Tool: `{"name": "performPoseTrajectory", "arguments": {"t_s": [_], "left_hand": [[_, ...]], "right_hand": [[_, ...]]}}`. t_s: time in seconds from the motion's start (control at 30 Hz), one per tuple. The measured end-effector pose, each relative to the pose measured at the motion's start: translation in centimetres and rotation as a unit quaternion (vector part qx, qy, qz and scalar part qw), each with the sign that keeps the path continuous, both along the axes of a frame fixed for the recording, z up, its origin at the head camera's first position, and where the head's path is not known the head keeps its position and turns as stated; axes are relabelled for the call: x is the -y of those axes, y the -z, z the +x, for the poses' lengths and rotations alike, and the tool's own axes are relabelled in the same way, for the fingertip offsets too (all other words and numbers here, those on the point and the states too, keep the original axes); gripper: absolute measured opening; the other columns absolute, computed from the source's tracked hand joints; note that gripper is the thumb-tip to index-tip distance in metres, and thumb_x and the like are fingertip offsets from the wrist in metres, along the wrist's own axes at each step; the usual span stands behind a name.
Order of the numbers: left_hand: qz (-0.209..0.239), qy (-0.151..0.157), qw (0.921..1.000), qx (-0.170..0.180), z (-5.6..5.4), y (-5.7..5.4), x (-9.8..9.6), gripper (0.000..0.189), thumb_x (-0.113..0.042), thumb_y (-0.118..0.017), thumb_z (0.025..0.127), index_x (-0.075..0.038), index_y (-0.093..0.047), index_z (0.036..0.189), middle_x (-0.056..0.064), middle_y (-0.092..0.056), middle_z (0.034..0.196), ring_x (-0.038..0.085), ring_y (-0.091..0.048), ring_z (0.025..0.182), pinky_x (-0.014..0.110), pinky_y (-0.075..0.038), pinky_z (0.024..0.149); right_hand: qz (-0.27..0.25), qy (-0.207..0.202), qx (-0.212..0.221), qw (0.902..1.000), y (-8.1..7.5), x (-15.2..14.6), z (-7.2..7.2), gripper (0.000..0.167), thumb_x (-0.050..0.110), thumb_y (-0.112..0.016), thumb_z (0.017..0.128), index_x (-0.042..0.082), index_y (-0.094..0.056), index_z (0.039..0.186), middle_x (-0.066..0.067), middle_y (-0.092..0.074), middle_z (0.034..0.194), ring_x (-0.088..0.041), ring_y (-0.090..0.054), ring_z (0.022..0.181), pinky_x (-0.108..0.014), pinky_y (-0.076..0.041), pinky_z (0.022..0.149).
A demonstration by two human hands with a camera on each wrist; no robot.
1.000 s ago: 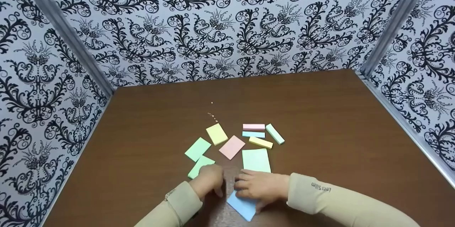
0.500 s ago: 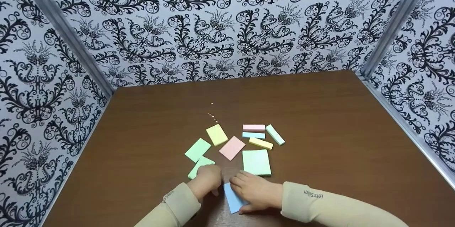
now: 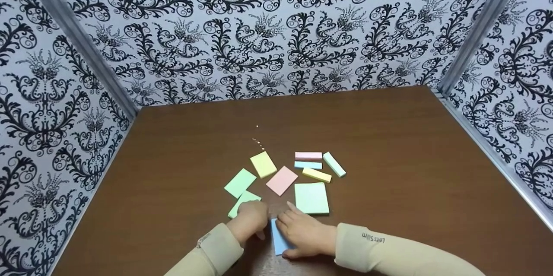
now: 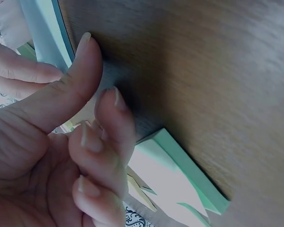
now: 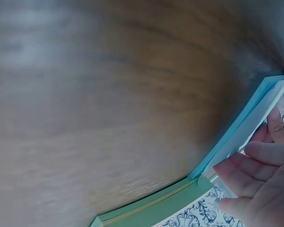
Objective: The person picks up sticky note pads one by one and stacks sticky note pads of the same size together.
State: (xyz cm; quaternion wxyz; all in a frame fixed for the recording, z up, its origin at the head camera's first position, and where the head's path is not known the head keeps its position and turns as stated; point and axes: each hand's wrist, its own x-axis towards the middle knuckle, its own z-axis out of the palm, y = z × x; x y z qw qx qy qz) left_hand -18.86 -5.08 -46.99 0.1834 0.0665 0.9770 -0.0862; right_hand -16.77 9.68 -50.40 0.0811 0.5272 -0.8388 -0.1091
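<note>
My right hand holds a blue sticky note pad against the table, with its thumb at the near edge and its fingers over the far part. The same blue pad shows edge-on in the right wrist view. To the left, my left hand sits beside the blue pad and over the near end of a green pad, partly hiding it. In the left wrist view the left hand's fingers are loosely bent with nothing between them, thumb pointing toward the blue pad.
Beyond the hands lie a pale green square pad, a pink pad, a yellow pad and another green pad. Several narrow note strips lie at the back right. Small crumbs dot the brown table. Patterned walls surround it.
The right hand has slid left and turned the blue pad, so its long edge now runs nearly straight away from me beside the left hand. The left hand has barely shifted.
</note>
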Motion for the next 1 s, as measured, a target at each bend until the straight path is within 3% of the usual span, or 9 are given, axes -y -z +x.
{"name": "performPoseTrajectory", "arguments": {"t_s": [0.27, 0.53, 0.7, 1.0], "left_hand": [[0.0, -0.007, 0.9999, 0.01, -0.2, -0.2, 0.1, 0.043, -0.025, -0.09, 0.047, -0.008, -0.065, 0.077, 0.005, -0.06, 0.07, 0.013, -0.051, 0.059, 0.033, -0.051, 0.059], [0.01, 0.014, 0.9998, 0.005, 0.2, -0.5, 0.5, 0.045, -0.027, -0.089, 0.048, -0.007, -0.066, 0.081, 0.007, -0.063, 0.075, 0.015, -0.056, 0.064, 0.035, -0.052, 0.062], [0.019, 0.015, 0.9997, 0.004, 0.4, -0.6, 0.6, 0.042, -0.027, -0.089, 0.049, -0.007, -0.064, 0.078, 0.007, -0.062, 0.073, 0.017, -0.058, 0.065, 0.036, -0.052, 0.062], [0.047, 0.029, 0.9984, 0.013, 0.9, -0.8, 0.8, 0.032, -0.022, -0.087, 0.054, -0.007, -0.062, 0.068, 0.003, -0.059, 0.066, 0.016, -0.056, 0.063, 0.036, -0.051, 0.067]], "right_hand": [[-0.031, -0.006, -0.022, 0.9993, 0.5, 0.8, 0.3, 0.071, 0.062, -0.052, 0.076, 0.001, -0.056, 0.112, -0.008, -0.055, 0.099, -0.019, -0.052, 0.091, -0.046, -0.035, 0.099], [-0.065, 0.025, 0.052, 0.9962, -0.7, 0.5, 0.4, 0.068, 0.058, -0.056, 0.076, 0.001, -0.054, 0.113, -0.008, -0.055, 0.103, -0.018, -0.052, 0.094, -0.049, -0.035, 0.099], [-0.096, 0.021, 0.06, 0.9933, -1.8, -0.5, 0.4, 0.064, 0.055, -0.058, 0.074, 0.002, -0.053, 0.108, -0.007, -0.053, 0.098, -0.019, -0.052, 0.09, -0.049, -0.036, 0.097], [-0.146, 0.041, 0.055, 0.987, -4.2, -3.3, -2.5, 0.065, 0.048, -0.065, 0.068, -0.003, -0.054, 0.108, -0.011, -0.056, 0.102, -0.024, -0.053, 0.099, -0.05, -0.038, 0.096]]}}
